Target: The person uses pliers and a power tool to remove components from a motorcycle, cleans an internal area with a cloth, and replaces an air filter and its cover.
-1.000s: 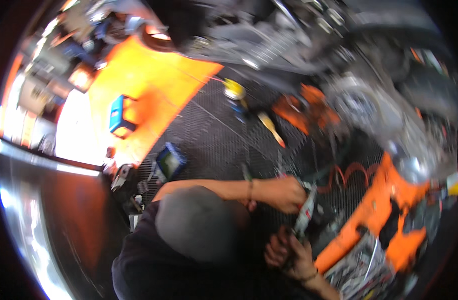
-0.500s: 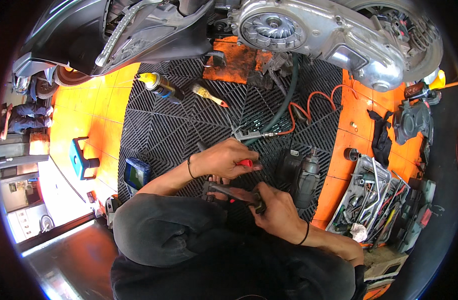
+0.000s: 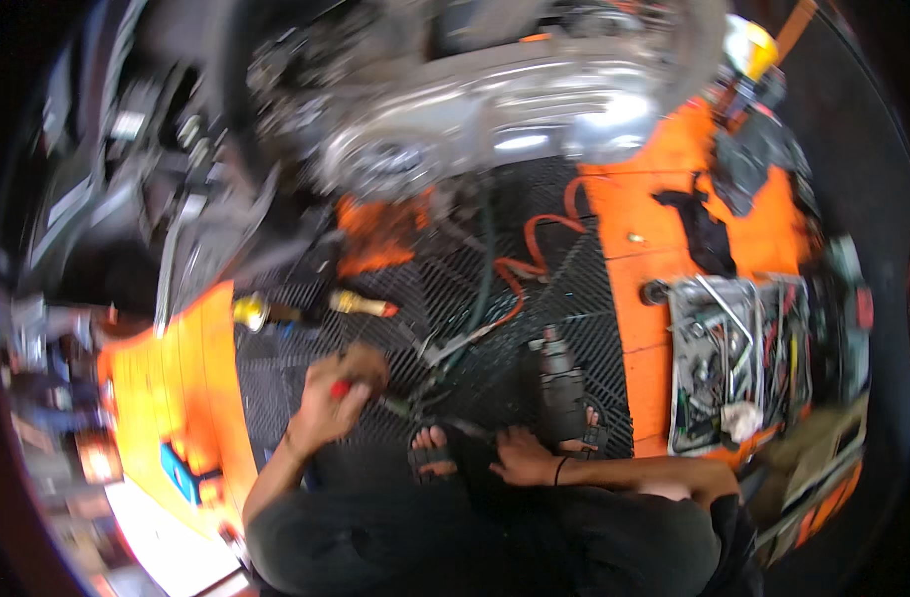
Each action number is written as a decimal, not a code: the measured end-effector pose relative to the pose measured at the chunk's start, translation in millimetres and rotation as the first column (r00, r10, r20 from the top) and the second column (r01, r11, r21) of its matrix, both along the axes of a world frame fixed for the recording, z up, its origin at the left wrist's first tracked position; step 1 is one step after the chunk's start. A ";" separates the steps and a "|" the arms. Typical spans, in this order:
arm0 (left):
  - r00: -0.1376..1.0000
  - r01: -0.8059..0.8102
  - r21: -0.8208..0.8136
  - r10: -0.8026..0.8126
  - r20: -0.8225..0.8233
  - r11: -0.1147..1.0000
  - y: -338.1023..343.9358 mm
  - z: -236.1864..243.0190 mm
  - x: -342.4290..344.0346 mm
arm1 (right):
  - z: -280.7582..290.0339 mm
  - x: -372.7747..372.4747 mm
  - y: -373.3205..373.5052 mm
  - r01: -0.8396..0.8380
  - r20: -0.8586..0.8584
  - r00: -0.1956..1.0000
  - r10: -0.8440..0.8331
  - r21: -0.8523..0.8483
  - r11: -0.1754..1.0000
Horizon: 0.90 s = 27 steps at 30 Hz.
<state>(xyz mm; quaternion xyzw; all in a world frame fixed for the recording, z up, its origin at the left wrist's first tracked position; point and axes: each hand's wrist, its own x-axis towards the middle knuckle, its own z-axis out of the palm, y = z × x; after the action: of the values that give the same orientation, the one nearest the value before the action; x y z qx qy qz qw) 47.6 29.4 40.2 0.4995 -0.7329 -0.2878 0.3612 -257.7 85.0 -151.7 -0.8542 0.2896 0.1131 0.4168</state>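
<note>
In my left hand (image 3: 341, 393), lifted over the black floor mat and smeared by motion, is a small red-ended thing (image 3: 341, 388); its kind does not show. My right hand (image 3: 523, 458) is low between my knees, fingers closed and pointing left. A dark, narrow, blurred shape (image 3: 467, 427) meets its fingers; what it is cannot be made out. Beside that hand, a power tool (image 3: 562, 383) stands on the mat. Ahead lie an air blow gun (image 3: 453, 346) on a red coiled hose (image 3: 535, 269) and a brush (image 3: 363, 303) with a red-tipped handle.
A scooter's silver engine casing (image 3: 515, 119) spans the far side. At right stands a grey tray (image 3: 674, 368) full of hand tools, with a black cloth (image 3: 707, 229) beyond it on orange tiles. A yellow-capped can (image 3: 251, 313) and a blue stool (image 3: 180, 473) are on the left.
The view has swung and blurred. My hands have drawn apart: the left is out to the left with the red-ended thing, the right lower by my knee. My sandalled feet now show.
</note>
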 end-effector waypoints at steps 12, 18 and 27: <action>0.922 0.385 -0.193 -0.369 0.112 0.903 -89.5 137.0 -131.3 | 197.1 2.8 -120.8 -0.616 0.226 0.266 -0.937 0.788 0.015; 0.875 0.411 -0.064 -0.374 0.307 0.909 -129.5 139.6 -176.3 | 186.2 -29.9 -155.5 -0.614 0.147 0.064 -0.987 0.786 0.078; 0.474 0.052 -0.425 0.352 0.807 0.904 -114.6 172.2 -108.7 | 135.9 -154.4 -320.7 -0.192 0.196 -0.554 -0.809 0.916 0.353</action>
<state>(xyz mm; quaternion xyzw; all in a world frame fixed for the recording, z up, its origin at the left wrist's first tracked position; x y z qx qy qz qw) -61.1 -85.2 212.4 0.5561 -0.8068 0.1910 0.0575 -412.1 -235.7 -15.8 -0.0986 0.1399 -0.6995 0.6938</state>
